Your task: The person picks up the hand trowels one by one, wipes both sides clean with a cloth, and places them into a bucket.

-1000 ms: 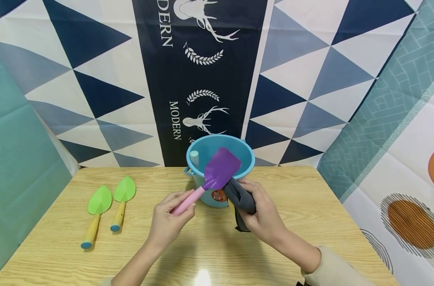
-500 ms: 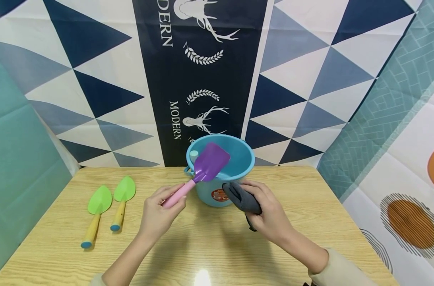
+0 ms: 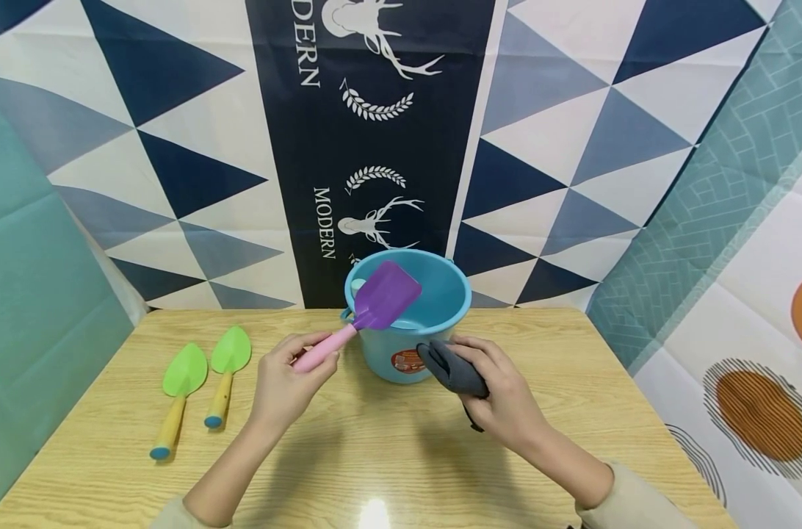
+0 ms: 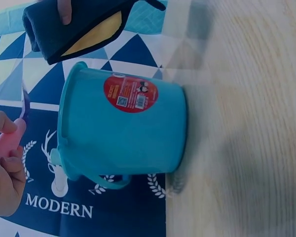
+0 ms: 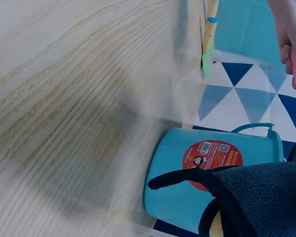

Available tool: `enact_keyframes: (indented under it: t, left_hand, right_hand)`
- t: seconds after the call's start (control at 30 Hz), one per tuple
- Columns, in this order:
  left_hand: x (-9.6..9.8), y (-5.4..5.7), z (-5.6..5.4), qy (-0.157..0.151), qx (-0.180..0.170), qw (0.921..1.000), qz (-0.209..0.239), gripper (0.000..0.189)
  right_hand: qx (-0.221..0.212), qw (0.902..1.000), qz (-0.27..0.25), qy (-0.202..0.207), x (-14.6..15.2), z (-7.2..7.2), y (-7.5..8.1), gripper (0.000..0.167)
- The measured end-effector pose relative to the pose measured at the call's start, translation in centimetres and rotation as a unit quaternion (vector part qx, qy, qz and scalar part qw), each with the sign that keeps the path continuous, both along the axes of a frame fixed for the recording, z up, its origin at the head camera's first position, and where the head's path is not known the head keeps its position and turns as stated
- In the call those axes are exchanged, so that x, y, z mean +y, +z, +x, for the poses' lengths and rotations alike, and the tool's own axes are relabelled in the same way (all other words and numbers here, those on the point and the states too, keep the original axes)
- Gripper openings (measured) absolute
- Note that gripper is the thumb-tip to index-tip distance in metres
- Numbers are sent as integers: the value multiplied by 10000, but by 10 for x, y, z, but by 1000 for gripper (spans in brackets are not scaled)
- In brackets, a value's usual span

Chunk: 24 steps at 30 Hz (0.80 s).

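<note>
In the head view my left hand (image 3: pixel 278 386) grips the pink handle of a toy shovel (image 3: pixel 388 295). Its purple blade is raised, tilted up to the right, and overlaps the bucket opening from this angle. A folded dark grey cloth (image 3: pixel 455 369) is held in my right hand (image 3: pixel 504 400), apart from the shovel. The left wrist view shows a yellow underside on the cloth (image 4: pixel 81 29). Behind both hands a blue bucket (image 3: pixel 384 353) stands upright, a red label on its front. Most of the cloth in the right wrist view hides part of the bucket (image 5: pixel 170 153).
Two green trowels with yellow handles, one longer (image 3: pixel 185 371) and one nearer the bucket (image 3: pixel 231 350), lie at the left of the wooden table (image 3: pixel 401 470). A pale cylindrical end (image 3: pixel 358 286) shows inside the bucket rim. Patterned cloth walls (image 3: pixel 533 147) enclose the back and sides.
My left hand has carried the shovel left and slightly up, away from the cloth. My right hand, still holding the cloth, has shifted a little right. Bucket and trowels have stayed put.
</note>
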<state>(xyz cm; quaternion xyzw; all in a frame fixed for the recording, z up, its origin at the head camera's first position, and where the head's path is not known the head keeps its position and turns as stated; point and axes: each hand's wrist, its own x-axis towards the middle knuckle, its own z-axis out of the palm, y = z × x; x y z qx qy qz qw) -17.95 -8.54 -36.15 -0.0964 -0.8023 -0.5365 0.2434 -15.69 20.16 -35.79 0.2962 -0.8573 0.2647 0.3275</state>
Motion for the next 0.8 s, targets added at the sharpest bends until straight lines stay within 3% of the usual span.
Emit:
enact_keyframes:
  t: [0.4,0.8]
  left_hand:
    - [-3,13,-6,242,134,9973,-686,25]
    - [-2,22,-15,225,-285,9942,-1012,26]
  right_hand:
    - [-74,9999,114,-52,2,1,-1,51]
    - [-225,9992,248,-230,3,3,-3,49]
